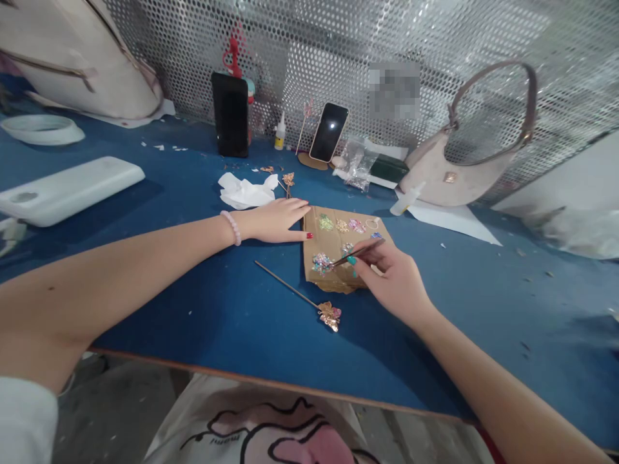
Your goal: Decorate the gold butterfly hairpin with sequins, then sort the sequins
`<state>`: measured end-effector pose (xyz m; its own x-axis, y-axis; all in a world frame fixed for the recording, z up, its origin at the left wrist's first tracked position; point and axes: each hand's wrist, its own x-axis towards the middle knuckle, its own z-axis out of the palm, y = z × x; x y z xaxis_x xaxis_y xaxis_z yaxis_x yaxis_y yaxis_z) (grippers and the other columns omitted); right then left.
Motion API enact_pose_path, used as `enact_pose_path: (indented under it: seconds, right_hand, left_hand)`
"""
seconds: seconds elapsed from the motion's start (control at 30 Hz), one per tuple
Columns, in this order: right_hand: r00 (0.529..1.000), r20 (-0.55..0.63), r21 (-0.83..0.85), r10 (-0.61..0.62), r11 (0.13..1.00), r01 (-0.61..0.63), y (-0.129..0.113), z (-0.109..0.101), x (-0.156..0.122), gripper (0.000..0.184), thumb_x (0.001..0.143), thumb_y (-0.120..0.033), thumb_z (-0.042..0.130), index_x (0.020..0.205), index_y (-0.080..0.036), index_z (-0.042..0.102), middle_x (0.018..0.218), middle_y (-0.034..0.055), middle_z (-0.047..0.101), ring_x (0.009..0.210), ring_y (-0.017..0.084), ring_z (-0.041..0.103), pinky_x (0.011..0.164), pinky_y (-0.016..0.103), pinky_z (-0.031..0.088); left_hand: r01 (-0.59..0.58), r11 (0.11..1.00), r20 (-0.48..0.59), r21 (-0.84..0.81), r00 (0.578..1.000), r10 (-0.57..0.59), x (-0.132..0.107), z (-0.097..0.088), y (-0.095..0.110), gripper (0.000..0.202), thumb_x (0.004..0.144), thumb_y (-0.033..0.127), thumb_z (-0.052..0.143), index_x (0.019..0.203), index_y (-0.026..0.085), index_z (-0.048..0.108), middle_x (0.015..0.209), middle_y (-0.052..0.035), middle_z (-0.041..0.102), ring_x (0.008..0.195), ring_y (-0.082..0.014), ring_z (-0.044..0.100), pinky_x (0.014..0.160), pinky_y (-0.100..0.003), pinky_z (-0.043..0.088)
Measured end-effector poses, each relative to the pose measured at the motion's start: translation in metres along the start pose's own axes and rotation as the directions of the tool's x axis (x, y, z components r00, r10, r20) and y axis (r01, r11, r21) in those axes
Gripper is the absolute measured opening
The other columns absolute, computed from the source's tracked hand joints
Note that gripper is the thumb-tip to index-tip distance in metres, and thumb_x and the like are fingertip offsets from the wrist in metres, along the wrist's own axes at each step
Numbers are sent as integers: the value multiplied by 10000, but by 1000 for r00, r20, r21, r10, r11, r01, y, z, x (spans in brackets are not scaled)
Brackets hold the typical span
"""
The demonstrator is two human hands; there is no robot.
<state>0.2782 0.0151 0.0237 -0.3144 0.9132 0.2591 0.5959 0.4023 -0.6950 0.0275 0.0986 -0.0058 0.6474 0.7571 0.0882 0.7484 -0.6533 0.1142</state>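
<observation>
A pair of tweezers is pinched in my right hand, its tips at a pile of multicoloured sequins on a piece of cardboard. Further small heaps lie there too: green ones, gold ones and pink ones. Flat on the blue table, my left hand has its fingers apart, thumb and fingertips at the cardboard's left edge. In front of the cardboard rests a hairpin with a gold butterfly-like ornament that carries a pink patch.
Behind my left hand are crumpled tissue and another gold ornament. Two phones, a glue bottle and a handbag stand along the perforated metal wall. A second bottle lies right; a white device lies left.
</observation>
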Motion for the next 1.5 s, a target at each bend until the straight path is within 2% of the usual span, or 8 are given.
enact_pose_path:
  seconds: [0.23, 0.47, 0.63, 0.97, 1.17, 1.3, 1.5]
  right_hand:
    - [1000, -12, 25, 13, 1000, -13, 3, 0, 0, 144, 738, -200, 553, 875, -179, 596, 777, 51, 662, 727, 183, 635, 611, 311, 496]
    - [999, -49, 22, -1, 1000, 2, 3, -2, 1, 143, 726, -183, 563, 865, -188, 596, 721, 28, 650, 665, 156, 622, 538, 264, 478]
    - [999, -51, 18, -4, 1000, 5, 3, 0, 1, 149, 733, -191, 560, 877, -185, 596, 720, 32, 651, 675, 166, 627, 543, 275, 480]
    - [999, -40, 11, 4, 1000, -3, 4, 1, 0, 135, 747, -201, 554, 875, -187, 597, 722, 33, 658, 687, 175, 639, 565, 295, 489]
    - [999, -49, 19, -3, 1000, 4, 7, 1, 0, 148, 749, -197, 552, 888, -182, 602, 756, 44, 665, 699, 173, 635, 571, 299, 494]
    - [999, -46, 11, -8, 1000, 9, 8, 1, 1, 140, 747, -192, 554, 879, -186, 598, 760, 42, 661, 695, 170, 632, 563, 290, 489]
    - [999, -48, 14, -5, 1000, 5, 7, 0, 0, 139, 743, -189, 557, 878, -189, 593, 747, 37, 655, 698, 173, 633, 565, 289, 490]
  left_hand:
    - [9, 1000, 0, -7, 1000, -9, -1, 0, 1, 825, 843, 713, 201, 1425, 129, 199, 1483, -123, 182, 1356, -247, 176, 1101, -373, 179]
    - [-3, 1000, -10, -10, 1000, 2, 0, 3, -3, 801, 849, 697, 224, 1428, 144, 196, 1486, -112, 178, 1357, -250, 174, 1102, -370, 175]
    - [-5, 1000, -12, -11, 1000, 4, 0, 2, -2, 793, 850, 693, 232, 1425, 148, 204, 1482, -116, 190, 1356, -245, 180, 1101, -367, 175]
    - [7, 1000, 15, -29, 1000, -6, -1, -2, 1, 821, 846, 707, 202, 1430, 131, 184, 1488, -122, 160, 1359, -265, 157, 1102, -381, 157]
    - [12, 1000, 8, -10, 1000, -12, -1, -2, 2, 797, 849, 699, 209, 1426, 151, 193, 1484, -117, 184, 1361, -229, 165, 1100, -361, 170]
    - [13, 1000, 11, -17, 1000, -12, -1, -3, 3, 828, 847, 706, 199, 1422, 111, 204, 1480, -137, 185, 1359, -245, 167, 1100, -370, 168]
    - [11, 1000, -1, -7, 1000, -11, -1, -2, 3, 816, 845, 701, 204, 1419, 121, 212, 1478, -130, 198, 1355, -238, 182, 1098, -363, 175]
